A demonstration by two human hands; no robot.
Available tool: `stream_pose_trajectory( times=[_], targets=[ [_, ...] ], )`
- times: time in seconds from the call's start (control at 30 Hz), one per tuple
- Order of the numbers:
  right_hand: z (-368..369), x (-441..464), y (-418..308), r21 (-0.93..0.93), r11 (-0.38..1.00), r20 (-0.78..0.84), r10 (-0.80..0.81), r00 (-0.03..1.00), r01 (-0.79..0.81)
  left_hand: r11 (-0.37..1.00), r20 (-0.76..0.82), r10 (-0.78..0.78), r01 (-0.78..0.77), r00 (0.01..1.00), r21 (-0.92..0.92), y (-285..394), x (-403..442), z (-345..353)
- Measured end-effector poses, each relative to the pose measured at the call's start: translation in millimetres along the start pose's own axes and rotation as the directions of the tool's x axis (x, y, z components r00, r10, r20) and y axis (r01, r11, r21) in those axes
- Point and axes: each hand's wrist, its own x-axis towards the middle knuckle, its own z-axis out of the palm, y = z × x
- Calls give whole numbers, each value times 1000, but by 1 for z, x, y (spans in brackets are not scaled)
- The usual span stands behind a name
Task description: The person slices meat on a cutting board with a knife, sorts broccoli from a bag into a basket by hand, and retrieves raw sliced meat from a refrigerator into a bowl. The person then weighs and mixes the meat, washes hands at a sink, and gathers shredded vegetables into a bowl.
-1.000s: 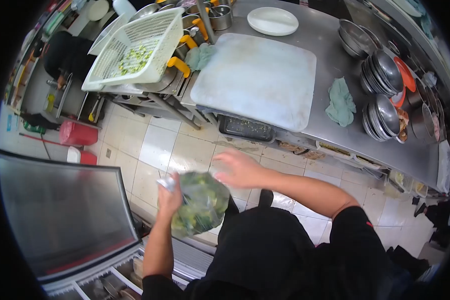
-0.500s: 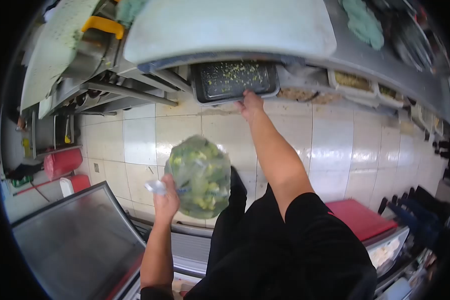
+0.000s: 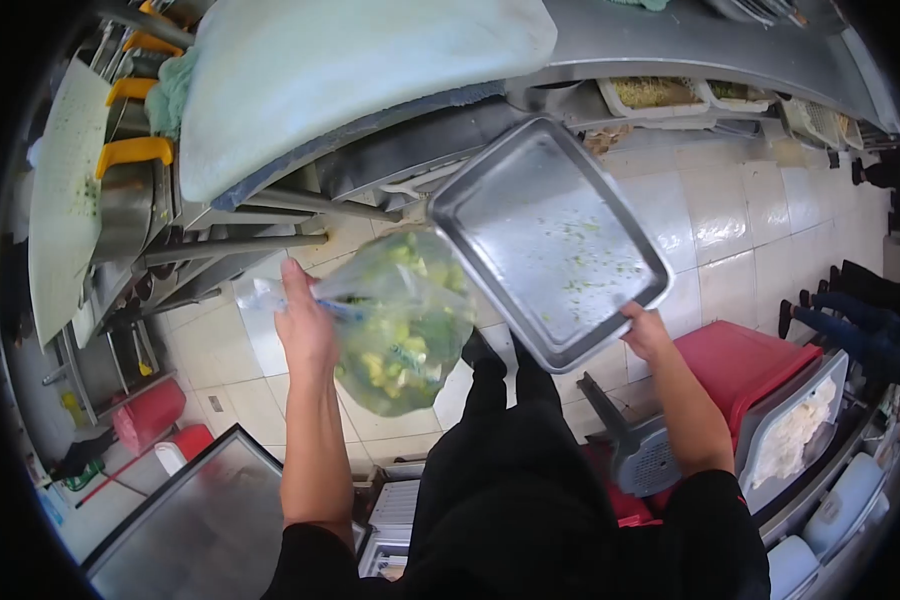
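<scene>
My left hand (image 3: 308, 325) is closed round the gathered neck of a clear plastic bag (image 3: 400, 365), which bulges with green and yellow-green vegetable pieces. Their exact kind is blurred by the plastic. At its near right corner, a shallow rectangular metal tray (image 3: 520, 200) is gripped by my right hand (image 3: 648, 332). The tray is held up off the floor and tilted, its inside facing me, with small green bits scattered over the bottom. Its left rim is close beside the bag; I cannot tell whether they touch.
A white cutting board (image 3: 360, 70) lies on the steel counter ahead. Yellow-handled tools (image 3: 135, 152) stand at the left. Containers of chopped food (image 3: 655, 93) sit under the counter. A red lid (image 3: 740, 370) and a tub of white food (image 3: 795, 430) are at the right. Another person's legs (image 3: 855, 310) show farther right.
My right hand has drawn the tray out from beneath the counter, bringing it nearer and tilting it. The bag is now beside the tray, still in my left hand. The view has turned.
</scene>
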Motion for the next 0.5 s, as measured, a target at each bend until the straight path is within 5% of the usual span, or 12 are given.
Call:
stream_pose_trajectory(
  times=[0.17, 0.27, 0.3, 0.4, 0.43, 0.5],
  targets=[
    [-81, -9, 2, 29, 1000, -68, -10, 998, 12, 926, 34, -28, 39, 999, -375, 1, 62, 40],
    [-96, -27, -9, -10, 999, -109, 42, 993, -44, 754, 135, 84, 26, 987, -657, 12, 90, 66],
    [-92, -38, -16, -48, 997, -112, 47, 993, -52, 707, 213, 213, 0, 954, -707, 14, 99, 72],
    [-95, -44, -15, -231, 970, -154, 44, 987, -79, 640, 147, 193, -11, 970, -768, 33, 122, 102],
    [-101, -45, -13, -307, 946, -177, 47, 983, -101, 607, 178, 354, -81, 918, -790, 28, 151, 109],
    [-115, -35, 1, -351, 930, -132, 65, 989, -108, 604, 175, 410, -122, 895, -788, 35, 193, 124]
  ],
)
